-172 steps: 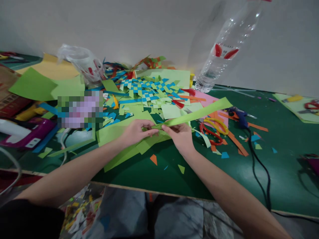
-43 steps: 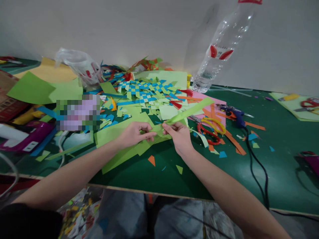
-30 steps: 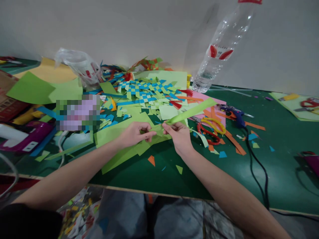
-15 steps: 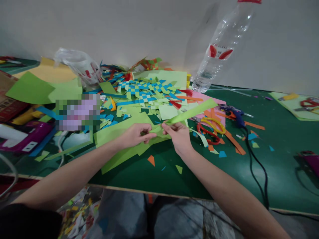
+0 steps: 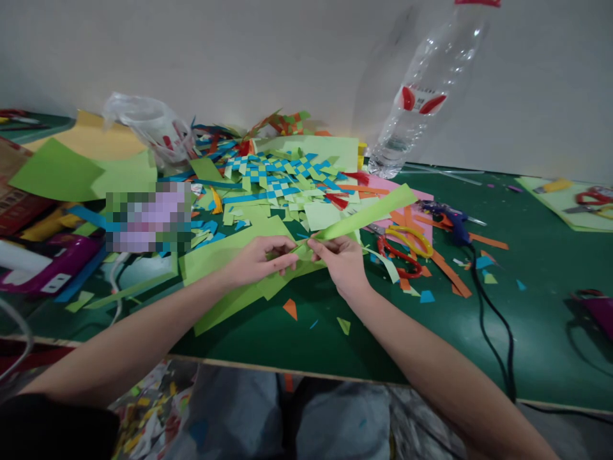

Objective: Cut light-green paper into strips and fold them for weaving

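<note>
A light green paper strip (image 5: 366,214) slants up to the right from between my hands. My right hand (image 5: 342,255) pinches it with thumb and forefinger near its lower end. At that same end, my left hand (image 5: 268,259) is closed, thumb against fingers, on the strip's short left part. Both hands hover just over green paper sheets (image 5: 225,281) on the table. Right of my right hand lie scissors with red handles (image 5: 400,259) and a yellow-handled pair (image 5: 412,239). Behind the hands is a heap of woven blue and green paper strips (image 5: 282,169).
A tall plastic bottle (image 5: 421,108) leans at the back. A blue glue gun (image 5: 454,227) trails a black cord to the right. Leftward are a purple-and-white tool (image 5: 52,265) and a bagged cup (image 5: 153,131). Paper scraps dot the green table (image 5: 431,345).
The green strip's far end has shifted slightly left and up. My left fingers have moved a little along its lower end; otherwise both hands stay in place.
</note>
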`<control>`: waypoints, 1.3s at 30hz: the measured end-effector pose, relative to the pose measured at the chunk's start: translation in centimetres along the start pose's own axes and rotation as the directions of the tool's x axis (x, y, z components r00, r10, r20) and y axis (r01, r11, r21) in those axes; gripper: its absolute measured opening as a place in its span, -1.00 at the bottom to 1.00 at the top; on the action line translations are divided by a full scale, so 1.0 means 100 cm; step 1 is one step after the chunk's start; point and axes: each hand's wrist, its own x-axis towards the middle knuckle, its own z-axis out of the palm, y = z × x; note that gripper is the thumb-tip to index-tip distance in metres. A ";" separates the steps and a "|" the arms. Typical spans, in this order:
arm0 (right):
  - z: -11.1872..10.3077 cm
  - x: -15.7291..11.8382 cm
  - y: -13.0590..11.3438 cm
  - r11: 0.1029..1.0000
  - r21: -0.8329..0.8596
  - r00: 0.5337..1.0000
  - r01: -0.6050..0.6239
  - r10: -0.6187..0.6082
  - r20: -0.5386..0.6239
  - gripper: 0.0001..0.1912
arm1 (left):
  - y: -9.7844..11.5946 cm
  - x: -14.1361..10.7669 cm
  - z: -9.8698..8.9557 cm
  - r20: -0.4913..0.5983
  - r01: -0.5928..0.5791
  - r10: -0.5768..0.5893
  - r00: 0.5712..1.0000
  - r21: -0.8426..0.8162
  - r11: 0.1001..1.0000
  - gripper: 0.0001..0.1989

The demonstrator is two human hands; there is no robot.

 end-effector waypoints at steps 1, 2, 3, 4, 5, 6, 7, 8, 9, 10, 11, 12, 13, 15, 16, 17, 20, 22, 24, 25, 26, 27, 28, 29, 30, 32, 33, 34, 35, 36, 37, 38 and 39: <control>0.000 -0.001 -0.001 1.000 -0.007 1.000 0.004 -0.004 0.022 -0.71 | 0.001 0.000 0.000 -0.008 0.005 -0.005 1.000 0.001 1.000 -0.66; 0.001 -0.002 -0.002 1.000 -0.011 0.999 0.010 -0.009 0.044 -0.72 | 0.001 0.000 0.000 -0.012 0.013 -0.013 1.000 0.010 1.000 -0.66; 0.001 -0.003 -0.003 1.000 -0.014 0.998 0.018 -0.017 0.066 -0.73 | 0.002 0.000 0.000 -0.016 0.021 -0.020 1.000 0.020 1.000 -0.67; 0.002 -0.004 -0.003 0.999 -0.020 0.996 0.025 -0.023 0.085 -0.75 | 0.002 0.001 0.000 -0.016 0.027 -0.026 1.000 0.029 0.999 -0.67; 0.002 -0.004 -0.003 0.999 -0.028 0.995 0.029 -0.026 0.097 -0.76 | 0.003 0.001 0.000 -0.014 0.030 -0.030 0.999 0.035 0.999 -0.67; 0.002 -0.004 -0.003 0.999 -0.037 0.994 0.028 -0.024 0.102 -0.76 | 0.003 0.001 0.000 -0.009 0.032 -0.031 0.999 0.039 0.999 -0.67; 0.001 -0.005 -0.002 0.999 -0.046 0.995 0.023 -0.019 0.102 -0.76 | 0.002 0.001 0.000 -0.003 0.032 -0.032 0.999 0.041 0.999 -0.67; 0.001 -0.004 0.000 0.998 -0.053 0.995 0.019 -0.013 0.098 -0.77 | 0.002 0.001 0.000 0.001 0.034 -0.034 0.999 0.043 0.999 -0.66; 0.000 -0.004 0.001 0.998 -0.057 0.996 0.014 -0.009 0.092 -0.77 | 0.002 0.001 -0.001 0.004 0.036 -0.036 0.999 0.045 0.998 -0.65; 0.000 -0.004 0.002 0.998 -0.058 0.997 0.010 -0.005 0.083 -0.77 | 0.002 0.001 -0.001 0.004 0.040 -0.040 0.999 0.052 0.998 -0.64; -0.001 -0.004 0.004 0.998 -0.061 0.997 0.009 -0.005 0.075 -0.77 | 0.001 0.002 -0.001 0.004 0.043 -0.043 0.999 0.061 0.997 -0.64; -0.002 -0.004 0.005 0.998 -0.068 0.997 0.009 -0.004 0.071 -0.78 | 0.001 0.002 -0.001 0.003 0.044 -0.044 0.999 0.067 0.997 -0.63; -0.002 -0.004 0.005 0.997 -0.079 0.998 0.010 -0.004 0.067 -0.78 | 0.000 0.002 -0.001 0.003 0.042 -0.043 0.999 0.069 0.997 -0.63; -0.002 -0.005 0.004 0.996 -0.090 0.998 0.013 -0.007 0.067 -0.78 | -0.001 0.002 -0.001 0.003 0.033 -0.034 0.999 0.062 0.997 -0.63; -0.002 -0.005 0.004 0.996 -0.087 0.997 0.016 -0.010 0.070 -0.78 | -0.001 0.003 0.000 0.002 0.028 -0.028 1.000 0.056 0.998 -0.63; -0.001 -0.005 0.003 0.997 -0.079 0.997 0.020 -0.014 0.075 -0.78 | -0.001 0.003 0.000 -0.001 0.025 -0.025 1.000 0.052 0.998 -0.64; -0.001 -0.004 0.001 0.998 -0.056 0.996 0.026 -0.021 0.085 -0.74 | -0.001 0.003 0.000 -0.014 0.032 -0.031 0.999 0.050 0.998 -0.64; -0.002 -0.003 0.002 0.998 -0.055 0.997 0.025 -0.021 0.078 -0.72 | 0.000 0.003 0.000 -0.016 0.037 -0.036 0.999 0.058 0.998 -0.64; -0.003 -0.002 0.002 0.998 -0.057 0.998 0.023 -0.019 0.068 -0.71 | 0.001 0.002 0.000 -0.013 0.034 -0.033 0.999 0.069 0.997 -0.64; -0.004 -0.002 0.002 0.998 -0.062 0.998 0.022 -0.018 0.065 -0.71 | 0.001 0.002 -0.001 -0.011 0.031 -0.030 0.999 0.074 0.997 -0.63; -0.004 -0.002 0.002 0.997 -0.067 0.998 0.024 -0.020 0.062 -0.72 | 0.001 0.002 -0.001 -0.009 0.026 -0.026 1.000 0.075 0.997 -0.63; -0.005 -0.001 0.002 0.997 -0.071 0.998 0.028 -0.024 0.058 -0.72 | 0.001 0.002 -0.001 -0.010 0.022 -0.021 1.000 0.074 0.997 -0.62; -0.005 -0.001 0.002 0.997 -0.072 0.998 0.033 -0.029 0.053 -0.72 | 0.001 0.002 -0.002 -0.009 0.019 -0.019 1.000 0.073 0.997 -0.62; -0.006 -0.001 0.002 0.997 -0.067 0.998 0.040 -0.037 0.048 -0.73 | 0.001 0.002 -0.002 -0.008 0.019 -0.018 1.000 0.073 0.997 -0.62; -0.006 0.000 0.001 0.997 -0.055 0.998 0.048 -0.046 0.042 -0.73 | 0.000 0.002 -0.002 -0.007 0.019 -0.019 1.000 0.074 0.997 -0.61; -0.007 0.002 0.001 0.998 -0.018 0.998 0.065 -0.065 0.028 -0.75 | 0.000 0.002 -0.003 -0.005 0.024 -0.023 1.000 0.080 0.997 -0.61; -0.008 0.003 0.000 0.997 0.002 0.997 0.074 -0.074 0.021 -0.76 | 0.000 0.002 -0.003 -0.004 0.027 -0.027 1.000 0.082 0.996 -0.61; -0.008 0.005 0.000 0.996 0.020 0.996 0.082 -0.082 0.016 -0.77 | 0.000 0.002 -0.003 -0.003 0.030 -0.030 1.000 0.082 0.996 -0.61; -0.009 0.006 0.000 0.995 0.034 0.996 0.089 -0.089 0.009 -0.78 | 0.001 0.002 -0.003 -0.003 0.033 -0.033 0.999 0.080 0.996 -0.61; -0.009 0.007 -0.001 0.995 0.041 0.996 0.092 -0.092 0.004 -0.78 | 0.001 0.002 -0.002 -0.002 0.037 -0.037 0.999 0.079 0.996 -0.61; -0.010 0.008 -0.001 0.995 0.042 0.996 0.092 -0.092 0.001 -0.77 | 0.002 0.002 -0.002 -0.002 0.042 -0.042 0.999 0.078 0.996 -0.61; -0.010 0.008 -0.001 0.995 0.038 0.996 0.089 -0.089 0.000 -0.76 | 0.002 0.002 -0.002 -0.001 0.050 -0.050 0.999 0.079 0.996 -0.62; -0.010 0.009 -0.001 0.996 0.032 0.996 0.085 -0.085 0.000 -0.76 | 0.003 0.002 -0.002 0.002 0.060 -0.061 0.998 0.080 0.995 -0.62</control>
